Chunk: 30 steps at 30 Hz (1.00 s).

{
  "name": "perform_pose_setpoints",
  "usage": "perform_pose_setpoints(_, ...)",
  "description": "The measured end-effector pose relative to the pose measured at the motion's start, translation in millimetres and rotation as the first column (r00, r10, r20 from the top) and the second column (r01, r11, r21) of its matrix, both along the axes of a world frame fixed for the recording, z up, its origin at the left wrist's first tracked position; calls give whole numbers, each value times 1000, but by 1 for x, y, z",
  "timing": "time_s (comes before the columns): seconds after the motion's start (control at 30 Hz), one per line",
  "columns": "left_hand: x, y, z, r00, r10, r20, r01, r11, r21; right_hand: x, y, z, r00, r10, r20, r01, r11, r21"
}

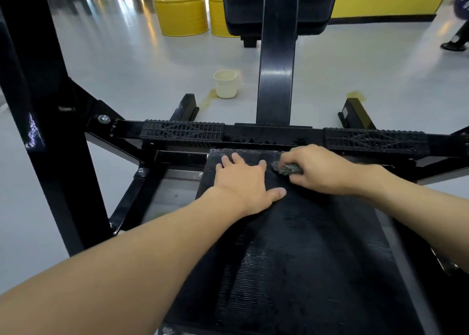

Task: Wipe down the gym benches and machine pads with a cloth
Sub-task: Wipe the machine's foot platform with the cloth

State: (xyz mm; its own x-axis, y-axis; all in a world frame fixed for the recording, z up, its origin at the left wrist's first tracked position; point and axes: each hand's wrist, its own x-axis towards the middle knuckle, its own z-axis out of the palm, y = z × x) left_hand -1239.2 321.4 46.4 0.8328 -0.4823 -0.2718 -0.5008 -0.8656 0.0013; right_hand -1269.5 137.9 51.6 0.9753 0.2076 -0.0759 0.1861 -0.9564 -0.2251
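Bracing on the ribbed pad is looking risky: it seems damp, so the left hand may slide. It is lying flat, fingers spread apart. Just beyond, the right hand is clamping its fingers round the wadded cloth at the pad's far edge, knuckles close to the crossbar.

Two arms in view, one person. Left forearm is bare along its whole visible length, looks broad near the camera and narrows to the wrist. Right forearm is bare too, with a shorter stretch showing. Left hand is bare, fingers plain. Right hand is bare, knuckles showing. Skin looks smooth.
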Motion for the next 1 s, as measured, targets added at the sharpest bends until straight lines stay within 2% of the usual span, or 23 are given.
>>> perform_pose_setpoints(0.13,-5,4,-9,999,-16,36,16,1000,-7,15,-11,-1,966,-172,192,188,980,-68)
perform_pose_setpoints(0.17,-9,6,-16,998,-13,62,14,1000,-22,13,-8,-2,969,-161,188,178,981,-77)
perform_pose_setpoints(0.3,-17,9,-34,992,37,122,-23,993,-119,-6,-3,-1,1000,19,6,-19,1000,-18)
perform_pose_setpoints(0.47,-17,10,-32,988,53,146,-30,987,-157,8,-18,-6,959,-193,205,209,976,-60)
perform_pose_setpoints(0.53,-18,10,-33,988,48,147,-23,986,-166,1,-9,-7,976,-131,177,143,988,-59)
perform_pose_setpoints(0.63,-17,10,-33,987,41,156,-12,983,-183,-14,-7,-1,1000,-5,27,5,1000,-6)
perform_pose_setpoints(0.7,-17,10,-33,987,41,158,-11,983,-184,-8,-18,2,997,-65,52,68,997,-43)
perform_pose_setpoints(0.8,-18,11,-32,987,46,157,-17,983,-183,7,-29,-1,955,-234,183,250,965,-72)
perform_pose_setpoints(0.87,-17,11,-32,986,49,161,-17,982,-189,2,-22,-4,973,-180,147,192,979,-71)
perform_pose_setpoints(0.93,-17,10,-33,985,48,166,-17,982,-188,-10,-16,-2,997,-69,31,70,997,-16)
perform_pose_setpoints(1.0,-17,10,-33,985,49,168,-18,983,-185,-16,-21,2,999,-42,-33,43,999,9)
